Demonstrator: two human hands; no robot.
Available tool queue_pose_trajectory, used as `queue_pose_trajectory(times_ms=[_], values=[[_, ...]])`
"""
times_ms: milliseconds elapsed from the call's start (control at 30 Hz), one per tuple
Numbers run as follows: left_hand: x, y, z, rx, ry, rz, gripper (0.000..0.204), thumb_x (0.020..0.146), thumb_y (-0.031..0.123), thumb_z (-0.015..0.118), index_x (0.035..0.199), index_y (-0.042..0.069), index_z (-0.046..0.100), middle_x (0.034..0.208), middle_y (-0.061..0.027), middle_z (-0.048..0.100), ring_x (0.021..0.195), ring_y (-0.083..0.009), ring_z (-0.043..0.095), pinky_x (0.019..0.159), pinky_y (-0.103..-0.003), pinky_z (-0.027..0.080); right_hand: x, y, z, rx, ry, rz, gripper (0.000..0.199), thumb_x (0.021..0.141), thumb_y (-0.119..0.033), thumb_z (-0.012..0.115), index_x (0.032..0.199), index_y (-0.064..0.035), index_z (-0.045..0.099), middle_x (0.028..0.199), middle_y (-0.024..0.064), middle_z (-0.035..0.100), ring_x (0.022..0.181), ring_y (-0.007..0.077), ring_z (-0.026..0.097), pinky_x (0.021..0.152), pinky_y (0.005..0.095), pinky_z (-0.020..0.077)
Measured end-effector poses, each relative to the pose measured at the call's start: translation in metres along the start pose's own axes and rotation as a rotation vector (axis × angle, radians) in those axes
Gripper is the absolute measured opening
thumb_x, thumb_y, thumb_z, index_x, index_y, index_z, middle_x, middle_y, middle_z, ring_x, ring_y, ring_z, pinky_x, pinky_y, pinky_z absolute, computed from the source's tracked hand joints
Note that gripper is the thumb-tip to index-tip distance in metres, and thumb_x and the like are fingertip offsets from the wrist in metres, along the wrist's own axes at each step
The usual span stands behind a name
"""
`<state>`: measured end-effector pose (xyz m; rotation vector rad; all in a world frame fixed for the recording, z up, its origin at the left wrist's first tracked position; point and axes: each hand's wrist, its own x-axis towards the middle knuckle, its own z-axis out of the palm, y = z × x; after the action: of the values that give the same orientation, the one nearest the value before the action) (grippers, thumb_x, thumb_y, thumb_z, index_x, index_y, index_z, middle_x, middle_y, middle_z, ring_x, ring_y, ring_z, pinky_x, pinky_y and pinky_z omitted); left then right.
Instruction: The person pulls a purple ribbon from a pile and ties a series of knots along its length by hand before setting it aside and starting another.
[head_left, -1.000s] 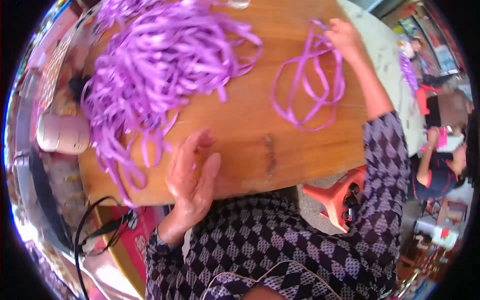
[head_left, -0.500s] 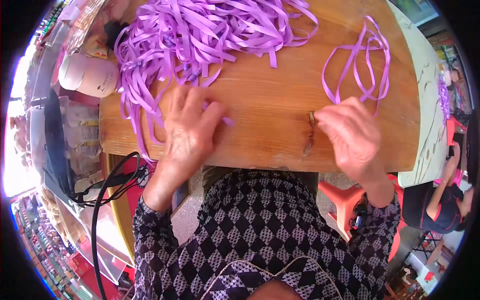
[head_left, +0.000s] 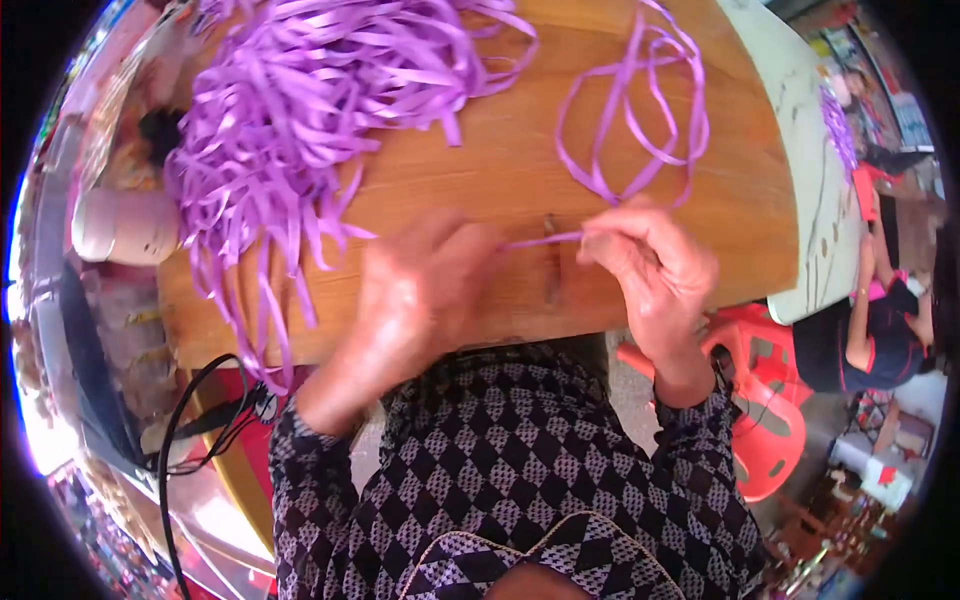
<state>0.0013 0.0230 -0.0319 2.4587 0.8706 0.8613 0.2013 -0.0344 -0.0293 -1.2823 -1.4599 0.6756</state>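
A short taut stretch of purple ribbon [head_left: 543, 241] runs between my two hands, just above the near part of the wooden table. One end of the stretch goes into my left hand [head_left: 425, 285], which is closed and blurred by motion. My right hand [head_left: 655, 265] pinches the other end between thumb and fingers. A large tangled heap of purple ribbons [head_left: 300, 95] lies beyond my left hand, some strands trailing toward the near edge. Past my right hand, a loosely looped purple ribbon [head_left: 698, 120] rests on the wood.
The wooden table [head_left: 480, 180] meets a white marbled surface [head_left: 790, 200] at right. A pale jar [head_left: 125, 226] stands left of the heap, with black cables [head_left: 190, 400] below. A red plastic stool [head_left: 770, 440] and a seated person [head_left: 880, 335] are at right.
The view has shifted, so the table's things sit further left. My hands have drawn closer together, and a ribbon now stretches between them. The right hand has turned into a pinch.
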Motion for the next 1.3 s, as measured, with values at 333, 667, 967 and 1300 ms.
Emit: queue_pose_trajectory(times_ms=[333, 667, 967, 1300], values=[[0.009, 0.007, 0.007, -1.297, -0.03, -0.605, 0.031, 0.082, -0.006, 0.055, 0.113, 0.0, 0.056, 0.101, -0.0077, 0.063, 0.083, -0.0103, 0.059, 0.069, -0.022, 0.048, -0.005, 0.011, 0.025, -0.405, -0.069, -0.571, 0.025, 0.059, 0.0, 0.073, 0.081, -0.0007, 0.059, 0.069, 0.007, 0.058, 0.055, 0.0208, 0.051, 0.046, 0.031, 0.039], [0.015, 0.018, -0.007, -1.035, -0.353, -0.737, 0.02, 0.074, 0.002, 0.067, 0.09, 0.003, 0.056, 0.071, 0.0066, 0.048, 0.063, -0.0002, 0.04, 0.054, -0.016, 0.032, 0.004, 0.004, 0.028, -0.261, 0.073, -0.487, 0.023, 0.067, -0.005, 0.073, 0.083, 0.0004, 0.057, 0.076, 0.0113, 0.06, 0.063, 0.0237, 0.055, 0.053, 0.0306, 0.0429], [0.0, 0.021, 0.009, -0.832, -0.03, -0.534, 0.018, 0.08, -0.004, 0.053, 0.097, 0.002, 0.05, 0.07, 0.0029, 0.049, 0.061, -0.002, 0.04, 0.054, -0.016, 0.033, -0.004, 0.0, 0.041, 0.002, 0.085, -0.235, 0.014, 0.073, 0.0, 0.068, 0.082, 0.003, 0.058, 0.072, 0.0089, 0.059, 0.06, 0.0157, 0.053, 0.055, 0.0249, 0.0411], [-0.008, 0.019, 0.018, -0.793, 0.104, -0.274, 0.021, 0.084, 0.0, 0.06, 0.104, -0.002, 0.052, 0.087, -0.0067, 0.064, 0.081, -0.0074, 0.059, 0.073, -0.02, 0.047, -0.008, -0.014, 0.034, 0.715, -0.019, 0.512, 0.019, 0.087, -0.018, 0.06, 0.084, 0.0007, 0.057, 0.073, 0.0023, 0.056, 0.058, 0.0066, 0.05, 0.054, 0.0183, 0.0403]])
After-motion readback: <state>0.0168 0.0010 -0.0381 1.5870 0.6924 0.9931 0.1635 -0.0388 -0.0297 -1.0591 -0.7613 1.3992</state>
